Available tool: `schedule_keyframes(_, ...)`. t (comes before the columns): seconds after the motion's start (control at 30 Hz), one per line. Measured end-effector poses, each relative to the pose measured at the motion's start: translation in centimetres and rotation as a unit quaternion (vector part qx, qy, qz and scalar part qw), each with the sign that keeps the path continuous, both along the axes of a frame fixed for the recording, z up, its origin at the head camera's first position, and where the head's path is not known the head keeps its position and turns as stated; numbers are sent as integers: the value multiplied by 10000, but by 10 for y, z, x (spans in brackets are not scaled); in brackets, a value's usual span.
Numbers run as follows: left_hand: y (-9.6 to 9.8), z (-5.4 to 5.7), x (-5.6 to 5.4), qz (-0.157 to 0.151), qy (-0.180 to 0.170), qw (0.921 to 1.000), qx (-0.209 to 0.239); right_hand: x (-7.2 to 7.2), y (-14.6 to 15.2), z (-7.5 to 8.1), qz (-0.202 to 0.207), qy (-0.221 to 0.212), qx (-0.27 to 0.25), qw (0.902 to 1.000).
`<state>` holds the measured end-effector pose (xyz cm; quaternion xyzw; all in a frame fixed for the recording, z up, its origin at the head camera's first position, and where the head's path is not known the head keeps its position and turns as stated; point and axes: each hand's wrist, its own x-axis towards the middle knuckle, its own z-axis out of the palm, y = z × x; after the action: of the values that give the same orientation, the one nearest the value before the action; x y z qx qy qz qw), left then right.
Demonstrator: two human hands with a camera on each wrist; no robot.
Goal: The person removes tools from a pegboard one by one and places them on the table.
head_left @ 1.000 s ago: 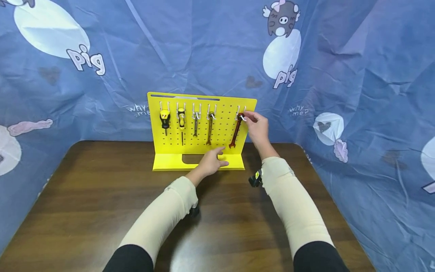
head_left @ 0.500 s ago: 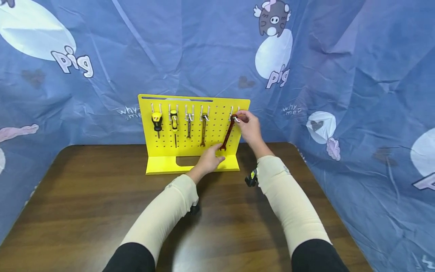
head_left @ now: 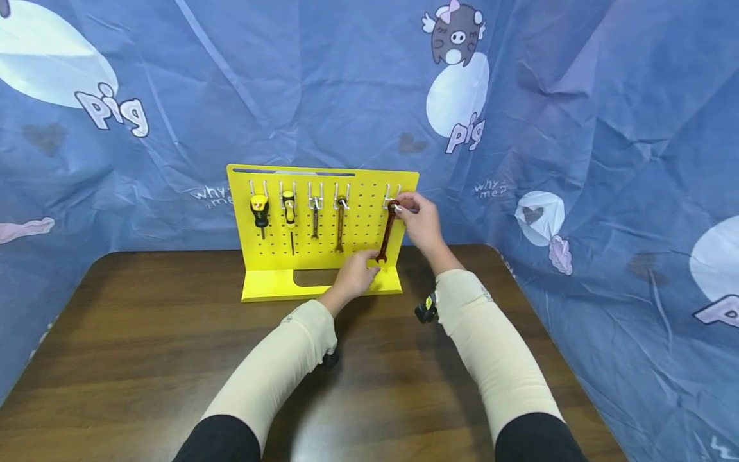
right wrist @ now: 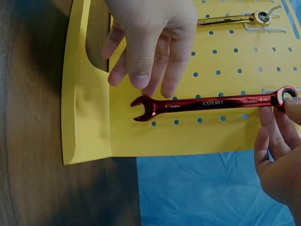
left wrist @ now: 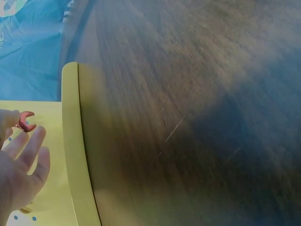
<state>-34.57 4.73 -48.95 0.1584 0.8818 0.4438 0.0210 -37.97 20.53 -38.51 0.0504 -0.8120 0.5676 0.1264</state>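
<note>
Head view: yellow pegboard [head_left: 366, 221] upright near the far edge of the brown table [head_left: 173, 359], printed blue cloth [head_left: 346, 83] behind.
Red wrench [right wrist: 207, 102]: at the pegboard's right side, ring end [right wrist: 278, 97] up by a white hook [right wrist: 268, 91], open end [right wrist: 149, 109] down, tilted slightly left. Hook tip shows at the ring; whether the wrench's weight hangs there, cannot tell.
Right hand [head_left: 423, 223]: nearly closed, thumb on the face of the ring end, fingertips behind; pinches it.
Left hand [head_left: 354, 276]: partly open, thumb and fingers extended and parted beside the open end. No hold visible; light touch possible, cannot tell.
Hung to the left: gold wrench [right wrist: 225, 20], shorter wrench [head_left: 315, 224], slim screwdriver [head_left: 289, 204], stubby screwdriver [head_left: 260, 208].
Handling: looks like glossy coated metal. Judged stiff, modest in weight but dense for its size; hard to break, finish could scratch. Polish may let it slip or swivel in a fingertip pinch.
Best hold: thumb and fingers across the shank below the ring, leaving the hole clear of skin; a light fingertip at the open end should check any swing.
</note>
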Motion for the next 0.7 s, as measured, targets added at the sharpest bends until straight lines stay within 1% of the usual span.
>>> schedule_keyframes(0.17, 1, 5, -2, 131, 292, 9994, -119, -4, 1, 5, 126, 80, 78, 9999)
schedule_keyframes(0.23, 1, 6, -2, 137, 376, 9991, -155, -4, 2, 6, 169, 106, 38, 9998)
schedule_keyframes(0.33, 1, 4, 1, 118, 484, 9986, -203, -2, 2, 4, 218, 96, -27, 9997)
schedule_keyframes(0.47, 3, -1, 8, 48, 459, 9987, -193, 3, 4, -1, 245, -35, -8, 9997)
schedule_keyframes(0.53, 5, -4, 11, 4, 472, 9987, -202, 4, 6, -2, 247, -28, -32, 9997)
schedule_keyframes(0.6, 7, -5, 11, -19, 508, 9985, -185, 4, 7, -1, 257, 16, -80, 9996)
schedule_keyframes(0.7, 10, -2, 10, -81, 551, 9983, -155, 3, 10, 1, 288, 81, -175, 9994)
